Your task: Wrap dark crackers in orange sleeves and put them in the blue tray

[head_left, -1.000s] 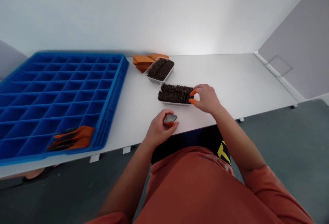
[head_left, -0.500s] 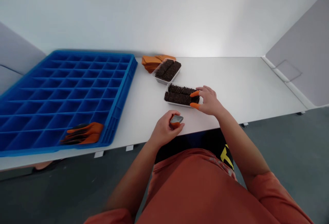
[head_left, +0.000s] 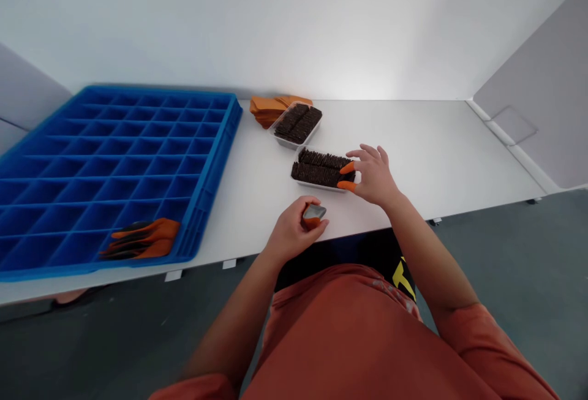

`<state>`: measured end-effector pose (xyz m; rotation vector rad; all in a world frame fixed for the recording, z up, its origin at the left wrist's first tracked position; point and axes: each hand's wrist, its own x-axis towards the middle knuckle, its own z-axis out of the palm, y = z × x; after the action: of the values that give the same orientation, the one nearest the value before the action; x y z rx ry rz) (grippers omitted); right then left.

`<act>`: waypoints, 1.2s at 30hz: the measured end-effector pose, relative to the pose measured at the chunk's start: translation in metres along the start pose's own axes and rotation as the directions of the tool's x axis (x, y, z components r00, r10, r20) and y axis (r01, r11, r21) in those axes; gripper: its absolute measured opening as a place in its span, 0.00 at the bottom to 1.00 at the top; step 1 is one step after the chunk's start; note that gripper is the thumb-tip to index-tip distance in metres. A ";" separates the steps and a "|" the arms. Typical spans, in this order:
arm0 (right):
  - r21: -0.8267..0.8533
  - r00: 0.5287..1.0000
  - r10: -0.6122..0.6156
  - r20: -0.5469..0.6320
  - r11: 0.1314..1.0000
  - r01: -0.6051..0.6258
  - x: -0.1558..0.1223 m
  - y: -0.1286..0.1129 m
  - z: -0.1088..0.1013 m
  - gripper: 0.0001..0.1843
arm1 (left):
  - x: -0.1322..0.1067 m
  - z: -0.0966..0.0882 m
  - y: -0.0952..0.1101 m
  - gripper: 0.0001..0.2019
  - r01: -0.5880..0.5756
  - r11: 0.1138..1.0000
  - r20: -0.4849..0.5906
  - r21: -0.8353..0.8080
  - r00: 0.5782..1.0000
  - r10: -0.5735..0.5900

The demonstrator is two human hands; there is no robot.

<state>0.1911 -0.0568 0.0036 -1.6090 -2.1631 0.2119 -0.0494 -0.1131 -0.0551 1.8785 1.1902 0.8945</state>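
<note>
My left hand (head_left: pixel 291 228) is closed around a small orange pouch (head_left: pixel 312 223); a grey, shiny inner face shows at its mouth. My right hand (head_left: pixel 373 173) wears orange finger cots on thumb and index finger. Those two tips rest at the right end of the near clear plastic tub (head_left: pixel 316 184), a gap between them, while the other fingers stretch out. Rows of thin dark brown pieces (head_left: pixel 316 170) stand on edge in this tub. Whether a piece is touched or pinched cannot be made out.
A second tub (head_left: pixel 297 125) of dark pieces stands behind, beside a pile of flat orange pouches (head_left: pixel 269 109). On the left lies a blue divided crate (head_left: pixel 215 161), with several filled-looking orange pouches (head_left: pixel 158 237) in its near right corner. The white table (head_left: pixel 441 155) meets a wall.
The view has shifted slightly, moving the crate and tubs a little left. The outer fingers of my right hand have spread and lifted somewhat. My left hand keeps its hold on the pouch.
</note>
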 end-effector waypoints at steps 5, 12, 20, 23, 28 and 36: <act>0.038 0.994 -0.108 -0.034 0.993 0.110 -0.004 0.010 -0.009 0.05 | 0.000 0.000 0.002 0.17 0.006 1.000 0.008 -0.019 1.000 -0.005; 0.321 0.969 -0.121 -0.214 0.928 0.187 -0.008 0.009 -0.027 0.04 | 0.001 0.000 0.002 0.16 0.000 1.000 0.006 -0.013 1.000 0.000; 0.936 0.850 0.470 -0.239 0.343 0.073 -0.044 -0.050 0.024 0.13 | 0.000 0.003 -0.003 0.17 -0.013 0.999 -0.053 -0.044 0.999 0.011; 0.973 0.817 0.561 -0.132 0.230 -0.001 -0.058 -0.071 0.053 0.16 | 0.000 0.004 -0.003 0.18 -0.029 0.999 -0.103 -0.038 0.994 0.025; 0.976 0.826 0.545 -0.144 0.215 0.028 -0.070 -0.085 0.074 0.13 | 0.000 0.005 0.001 0.19 -0.013 0.997 -0.145 -0.080 0.989 0.001; 0.870 0.806 0.507 -0.307 0.493 0.021 -0.080 -0.090 0.076 0.08 | 0.000 0.007 -0.007 0.27 -0.039 0.995 -0.215 -0.094 0.976 0.018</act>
<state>0.0985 -0.1506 -0.0510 -1.1498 -1.0348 0.7045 -0.0460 -0.1120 -0.0648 1.7582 1.2244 1.1740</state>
